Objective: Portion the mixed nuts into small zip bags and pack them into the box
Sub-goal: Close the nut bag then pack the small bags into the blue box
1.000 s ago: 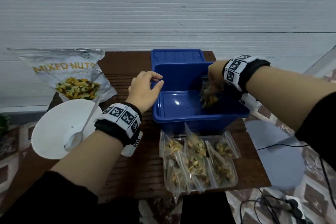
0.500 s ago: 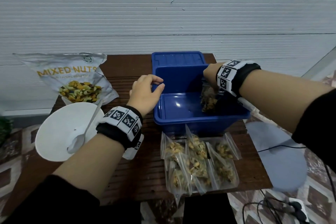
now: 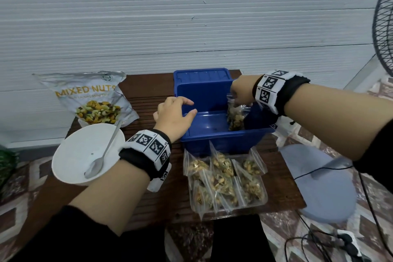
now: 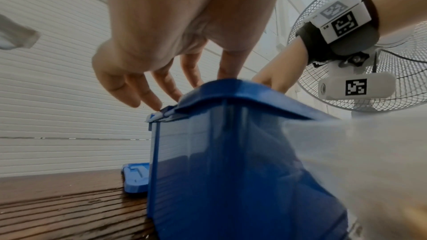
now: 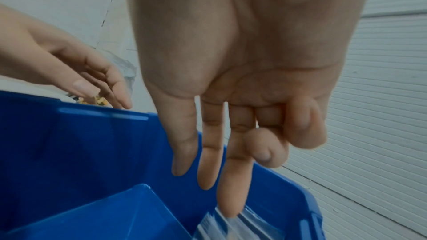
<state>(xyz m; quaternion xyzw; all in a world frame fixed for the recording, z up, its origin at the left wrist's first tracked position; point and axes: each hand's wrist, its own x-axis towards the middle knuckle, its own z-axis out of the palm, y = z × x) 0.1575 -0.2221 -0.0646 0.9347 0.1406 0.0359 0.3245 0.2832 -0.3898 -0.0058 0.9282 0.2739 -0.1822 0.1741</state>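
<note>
Blue box (image 3: 221,134) sits on the table (image 3: 148,193); your right hand (image 3: 242,91) pinches a zip bag (image 3: 235,117) of nuts by its top, inside the box's right end. Your left hand (image 3: 173,118) hovers spread at the left rim.

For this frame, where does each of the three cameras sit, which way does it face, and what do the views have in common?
Head: looks forward and down at the table; both forearms, blue box, filled bags, bowl.
Left wrist: low beside the box, facing along the left hand toward the fan.
Right wrist: above the box, along the right hand touching a zip bag.
Shared: box and both hands.
</note>
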